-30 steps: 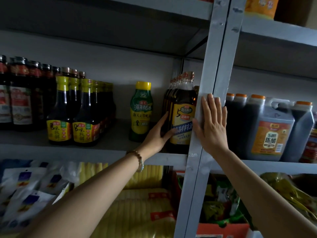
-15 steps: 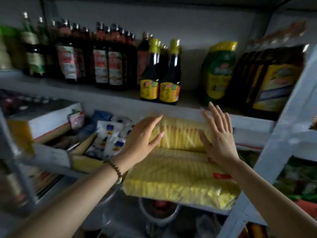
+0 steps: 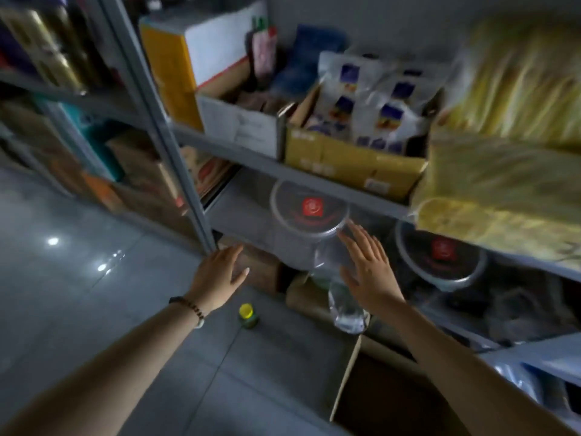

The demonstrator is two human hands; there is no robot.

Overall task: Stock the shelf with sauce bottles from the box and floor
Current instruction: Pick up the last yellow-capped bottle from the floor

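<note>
One sauce bottle [image 3: 249, 316] stood upright on the grey tiled floor [image 3: 94, 294], seen from above: a small dark-green body under a yellow cap, blurred, near the open cardboard box [image 3: 347, 382]; the left hand [image 3: 220, 275] and right hand [image 3: 367, 272] were both held out empty, fingers straight and spread, before the lower shelf [image 3: 314, 179]

One sauce bottle [image 3: 248, 316] visible: small, dark green body, yellow cap, upright on the grey tiled floor [image 3: 94, 294], lower centre of frame, seen from above. Box [image 3: 347, 382]: brown cardboard, top open, left flap standing up, lower right of frame, on the floor right of the bottle, not touching it. Interior dark, contents unreadable. Shelf [image 3: 314, 177]: grey metal rack, front rail runs diagonally across the upper half of frame.
</note>
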